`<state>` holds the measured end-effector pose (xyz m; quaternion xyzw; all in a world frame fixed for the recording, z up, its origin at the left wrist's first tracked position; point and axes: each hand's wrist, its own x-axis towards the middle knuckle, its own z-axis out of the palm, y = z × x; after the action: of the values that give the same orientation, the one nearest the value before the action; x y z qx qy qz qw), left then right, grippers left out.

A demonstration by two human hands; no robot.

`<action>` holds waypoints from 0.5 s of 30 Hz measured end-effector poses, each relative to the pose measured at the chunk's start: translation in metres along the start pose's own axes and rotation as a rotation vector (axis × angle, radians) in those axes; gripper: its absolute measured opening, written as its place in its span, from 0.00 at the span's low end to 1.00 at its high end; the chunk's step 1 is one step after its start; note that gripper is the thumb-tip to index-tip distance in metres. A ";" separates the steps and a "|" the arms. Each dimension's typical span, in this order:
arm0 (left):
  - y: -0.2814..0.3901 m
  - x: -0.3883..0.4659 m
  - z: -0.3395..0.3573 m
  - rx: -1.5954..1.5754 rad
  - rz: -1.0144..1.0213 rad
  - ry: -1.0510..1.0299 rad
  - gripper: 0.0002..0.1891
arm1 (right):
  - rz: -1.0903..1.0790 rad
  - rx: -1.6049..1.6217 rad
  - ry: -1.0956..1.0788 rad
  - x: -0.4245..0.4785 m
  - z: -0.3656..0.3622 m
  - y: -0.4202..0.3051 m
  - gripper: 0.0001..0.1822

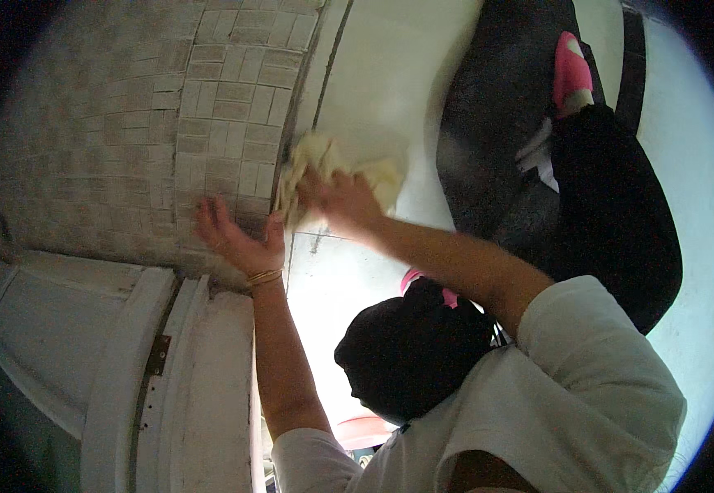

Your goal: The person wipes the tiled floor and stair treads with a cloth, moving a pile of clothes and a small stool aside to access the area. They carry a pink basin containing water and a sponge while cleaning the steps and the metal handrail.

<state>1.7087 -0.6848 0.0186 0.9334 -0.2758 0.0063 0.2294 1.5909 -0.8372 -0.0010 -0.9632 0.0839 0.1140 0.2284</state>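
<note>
My right hand [348, 200] grips a crumpled cream-yellow cloth [385, 175], blurred by motion, against the pale smooth tiled floor [388, 68]. The cloth reaches the dark seam beside a surface of small brick-patterned tiles [234, 92]. To the left of the cloth, my left hand [240, 240] is raised in front of those tiles, its fingers apart and nothing in it. A thin band circles the left wrist.
A white door frame [175, 370] with a metal hinge [158, 355] stands at lower left. A large black item [492, 123] lies along the right of the cloth, near my bent black-trousered legs and a pink shoe [571, 71]. A reddish object [363, 431] shows low behind me.
</note>
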 end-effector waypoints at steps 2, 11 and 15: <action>-0.001 -0.006 0.001 0.009 0.005 -0.018 0.48 | -0.131 0.157 -0.137 -0.033 0.009 -0.024 0.24; 0.007 0.004 -0.005 -0.193 -0.006 0.114 0.45 | 0.233 0.179 0.366 0.056 -0.110 0.098 0.33; 0.016 0.014 0.000 -0.209 -0.036 0.149 0.45 | 0.324 -0.064 0.209 0.102 -0.086 0.112 0.34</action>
<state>1.7121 -0.7032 0.0274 0.9061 -0.2406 0.0426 0.3455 1.6806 -0.9864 0.0006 -0.9505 0.2574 0.0514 0.1665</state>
